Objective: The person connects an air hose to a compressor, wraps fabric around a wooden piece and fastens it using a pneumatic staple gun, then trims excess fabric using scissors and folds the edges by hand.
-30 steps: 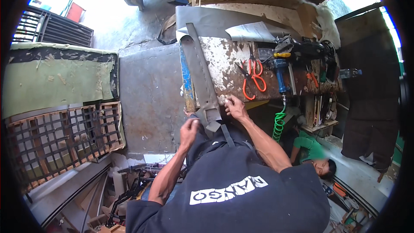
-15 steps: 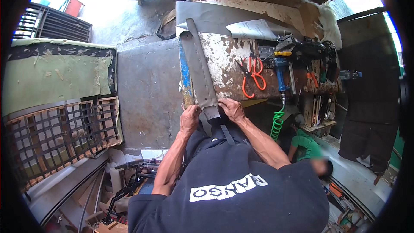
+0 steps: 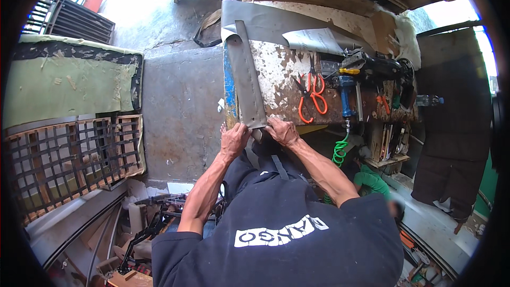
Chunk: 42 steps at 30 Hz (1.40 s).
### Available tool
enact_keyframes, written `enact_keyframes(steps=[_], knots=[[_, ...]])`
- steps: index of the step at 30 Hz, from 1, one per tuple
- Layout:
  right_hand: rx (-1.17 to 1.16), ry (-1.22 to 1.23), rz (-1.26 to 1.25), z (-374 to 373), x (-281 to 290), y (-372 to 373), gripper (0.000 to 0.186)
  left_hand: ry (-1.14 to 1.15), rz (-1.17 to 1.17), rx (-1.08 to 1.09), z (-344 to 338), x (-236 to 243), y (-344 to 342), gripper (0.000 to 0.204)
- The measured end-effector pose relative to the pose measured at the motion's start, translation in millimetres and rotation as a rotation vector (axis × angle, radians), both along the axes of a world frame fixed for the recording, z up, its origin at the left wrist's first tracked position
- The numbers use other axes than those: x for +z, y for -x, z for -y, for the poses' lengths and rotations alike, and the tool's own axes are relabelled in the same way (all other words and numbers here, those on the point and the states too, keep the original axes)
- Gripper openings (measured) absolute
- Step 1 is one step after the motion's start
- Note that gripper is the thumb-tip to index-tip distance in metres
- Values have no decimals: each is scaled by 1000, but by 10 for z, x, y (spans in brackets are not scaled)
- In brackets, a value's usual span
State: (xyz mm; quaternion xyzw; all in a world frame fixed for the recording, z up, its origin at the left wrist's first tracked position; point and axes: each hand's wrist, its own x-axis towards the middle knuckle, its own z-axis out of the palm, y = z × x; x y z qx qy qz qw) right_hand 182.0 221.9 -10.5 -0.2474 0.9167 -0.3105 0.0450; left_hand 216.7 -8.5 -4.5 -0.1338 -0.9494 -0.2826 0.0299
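Observation:
A long grey strip of leather-like sheet [image 3: 247,82] lies lengthwise along the left side of the worn workbench [image 3: 273,66], its near end at the front edge. My left hand [image 3: 235,141] grips the left corner of that end, fingers curled closed. At the opposite corner, my right hand [image 3: 283,131] pinches the strip between thumb and fingers. Between the hands the end bends down over the bench edge; its underside is hidden. Right of the strip lie orange-handled scissors [image 3: 317,103].
A blue air tool [image 3: 346,95] with a green coiled hose [image 3: 340,151] lies right of the scissors, near a black machine [image 3: 380,66]. Grey sheet [image 3: 255,18] and white paper [image 3: 313,40] cover the far side. Webbed frames [image 3: 74,154] stand left. A person in green [image 3: 372,179] is at lower right.
The strip's near end, which hung as a flap between my hands, is now bent down at the bench edge. My left hand has shifted slightly right, and my hands are closer together.

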Motion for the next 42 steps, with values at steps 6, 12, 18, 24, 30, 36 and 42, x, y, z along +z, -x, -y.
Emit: enact_keyframes(steps=[6,12,18,24,30,36,42], knots=[[40,-47,-3,52,68,248,17,-44,-105,-116,-2,-26,236,12],[184,33,-119,22,89,304,18,67,-98,-226,70,-63,216,10],[215,69,-121,-45,105,280,20,103,-98,-315,177,-65,114,28],[273,54,-208,-138,131,206,29,247,-163,-343,221,-47,-36,44],[292,-150,-242,-99,116,98,33,277,-200,-360,99,-118,5,38],[319,-238,-315,-132,57,-2,41,219,-311,-323,125,-122,-66,38],[329,-212,-327,-122,-13,32,41,242,-234,-351,89,-125,-29,36]])
